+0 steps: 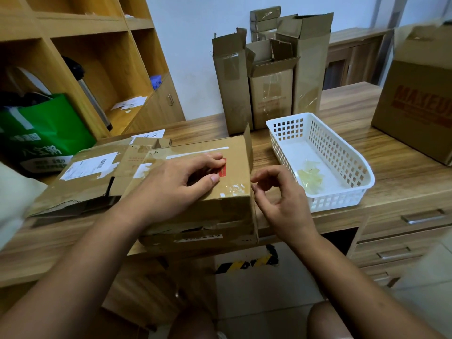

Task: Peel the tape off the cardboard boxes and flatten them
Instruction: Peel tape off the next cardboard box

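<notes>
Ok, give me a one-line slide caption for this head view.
Left hand steadies a cardboard box while right hand picks at clear tape, beside a white basket.

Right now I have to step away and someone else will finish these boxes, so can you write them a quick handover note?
Left hand: pressed flat on top of the box at the desk's front edge, holding nothing.
Right hand: beside the box's right edge, fingers curled near the clear tape, nothing clearly gripped.
Done: some peeled tape scraps lie in the white basket; a flattened box lies to the left.
Left: this box still has tape and is not flat. Tall boxes at the back and a large box on the right remain standing.
</notes>
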Available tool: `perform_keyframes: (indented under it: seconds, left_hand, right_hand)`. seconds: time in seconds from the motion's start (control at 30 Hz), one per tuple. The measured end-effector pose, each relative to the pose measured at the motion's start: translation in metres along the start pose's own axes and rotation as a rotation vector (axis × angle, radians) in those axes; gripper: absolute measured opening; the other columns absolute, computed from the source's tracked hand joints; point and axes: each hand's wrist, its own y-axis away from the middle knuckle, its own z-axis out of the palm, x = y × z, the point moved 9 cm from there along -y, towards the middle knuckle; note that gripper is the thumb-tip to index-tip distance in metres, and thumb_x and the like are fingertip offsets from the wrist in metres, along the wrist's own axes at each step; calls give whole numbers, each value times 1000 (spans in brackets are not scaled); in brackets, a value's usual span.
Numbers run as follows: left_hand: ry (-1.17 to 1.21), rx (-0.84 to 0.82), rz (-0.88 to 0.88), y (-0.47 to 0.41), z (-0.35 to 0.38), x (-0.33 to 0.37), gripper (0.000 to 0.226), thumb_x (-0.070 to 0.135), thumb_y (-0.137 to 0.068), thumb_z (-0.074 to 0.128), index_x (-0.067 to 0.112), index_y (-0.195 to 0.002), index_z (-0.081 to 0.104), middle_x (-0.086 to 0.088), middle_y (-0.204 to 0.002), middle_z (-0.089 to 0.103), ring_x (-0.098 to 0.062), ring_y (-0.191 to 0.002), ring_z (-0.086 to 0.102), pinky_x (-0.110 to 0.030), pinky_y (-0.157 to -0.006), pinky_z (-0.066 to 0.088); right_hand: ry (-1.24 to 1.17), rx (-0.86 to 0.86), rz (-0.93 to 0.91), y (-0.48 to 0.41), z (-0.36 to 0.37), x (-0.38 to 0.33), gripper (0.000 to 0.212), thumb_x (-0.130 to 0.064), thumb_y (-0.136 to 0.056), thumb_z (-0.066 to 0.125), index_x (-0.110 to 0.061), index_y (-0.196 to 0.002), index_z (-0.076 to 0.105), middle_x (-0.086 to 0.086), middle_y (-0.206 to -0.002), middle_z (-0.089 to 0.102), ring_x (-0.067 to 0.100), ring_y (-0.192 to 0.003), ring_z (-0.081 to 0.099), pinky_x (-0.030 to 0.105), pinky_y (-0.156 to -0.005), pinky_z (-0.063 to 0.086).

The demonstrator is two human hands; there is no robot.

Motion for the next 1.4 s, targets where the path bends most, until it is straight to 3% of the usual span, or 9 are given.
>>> perform_keyframes:
  seconds: [0.13, 0.4, 0.63, 0.8, 0.93, 1.1, 1.23, 1.4]
  left_hand:
    - [1, 5, 1, 0, 0, -1, 47, 63, -90, 42, 53, -135, 52, 48, -138, 39, 14, -129, 40, -28, -103, 38]
    - [-1, 4, -1, 0, 0, -2, 47, 63, -90, 42, 53, -135, 51, 47, -139, 39, 12, -130, 39, -30, -104, 38]
    - [-6, 0, -3, 0, 1, -1, 47, 64, -90, 42, 54, -136, 50, 48, -138, 39, 13, -131, 38, -32, -107, 38]
    - [-7, 4, -3, 1, 0, 0, 47, 63, -90, 42, 54, -135, 51, 48, -138, 39, 12, -131, 38, -36, -109, 39]
    - [-7, 5, 1, 1, 0, 1, 49, 67, -88, 40, 55, -134, 51, 48, -137, 40, 10, -129, 42, -39, -108, 42]
    - [0, 5, 2, 1, -1, 2, 46, 65, -89, 41, 55, -133, 51, 48, -137, 40, 9, -129, 43, -42, -108, 43]
    - [0, 2, -4, 1, 0, 1, 44, 63, -90, 42, 56, -133, 50, 49, -137, 39, 10, -128, 42, -38, -106, 42]
    - [1, 6, -6, 1, 0, 0, 42, 61, -92, 44, 56, -134, 50, 51, -136, 38, 16, -122, 40, -31, -100, 41]
  right_hand:
    - [52, -37, -19, -7, 2, -2, 32, 1, -87, 71, -22, -102, 55, 1, -94, 64, 7, -81, 58, 13, -74, 47]
    - [10, -105, 17, -7, 6, 4, 31, 1, -87, 64, -23, -100, 50, 0, -90, 59, 16, -77, 56, 31, -72, 49]
    - [-49, -36, -7, -2, 1, 0, 36, 3, -89, 69, -21, -110, 53, 1, -108, 63, 11, -97, 62, 18, -85, 51]
    - [34, -2, -45, -2, 2, -3, 29, 3, -87, 71, -17, -104, 57, 2, -99, 66, 9, -88, 61, 16, -79, 50]
    - [77, -33, -62, -5, 3, -4, 33, 0, -87, 68, -25, -99, 51, -3, -92, 62, 3, -81, 55, 11, -74, 44]
    - [40, -118, -32, -9, 7, -1, 14, -22, -87, 54, -27, -98, 48, -9, -88, 54, 12, -76, 53, 21, -68, 45]
    - [31, -157, 3, -6, 8, 1, 23, -9, -85, 59, -27, -97, 48, -6, -87, 54, 16, -74, 52, 27, -67, 46]
    - [19, -118, 23, 2, 2, 1, 18, -17, -87, 57, -26, -101, 50, -10, -92, 55, 10, -83, 56, 16, -75, 46]
